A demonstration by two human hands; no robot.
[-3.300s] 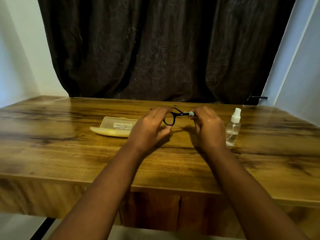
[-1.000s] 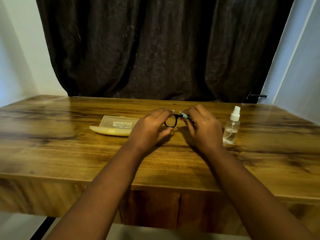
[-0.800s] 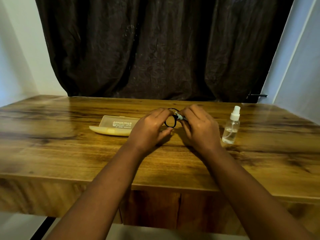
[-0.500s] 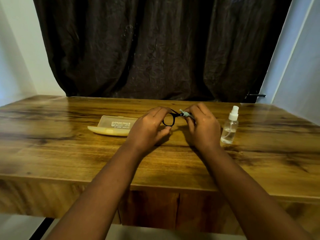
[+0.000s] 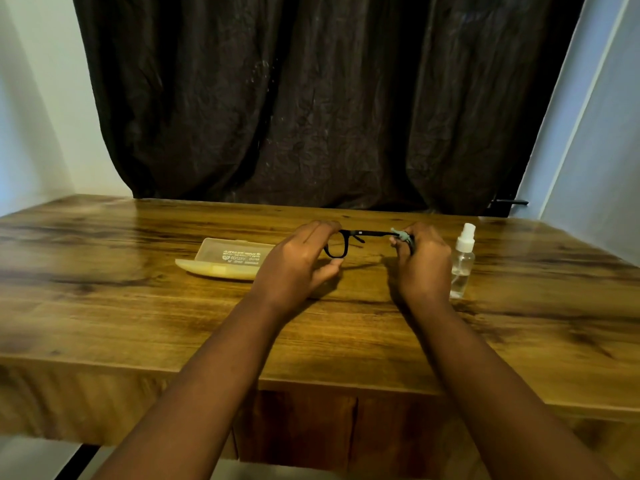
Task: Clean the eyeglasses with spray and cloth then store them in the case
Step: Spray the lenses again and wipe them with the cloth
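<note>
Head view: my left hand (image 5: 298,261) pinches the black eyeglasses (image 5: 341,242) above the counter (image 5: 138,306); my right hand (image 5: 420,265) pinches a cloth (image 5: 399,233) on their arm.

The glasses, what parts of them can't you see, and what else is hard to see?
- Eyeglasses, head view: one lens shows; the other end is hidden behind the right hand.
- Cloth: only a small grey bit pokes out of the right hand.
- Case: its print is too small to read; the left hand covers its right end.

Spray bottle (image 5: 462,261) crowds hands' right; case (image 5: 225,259) left.
</note>
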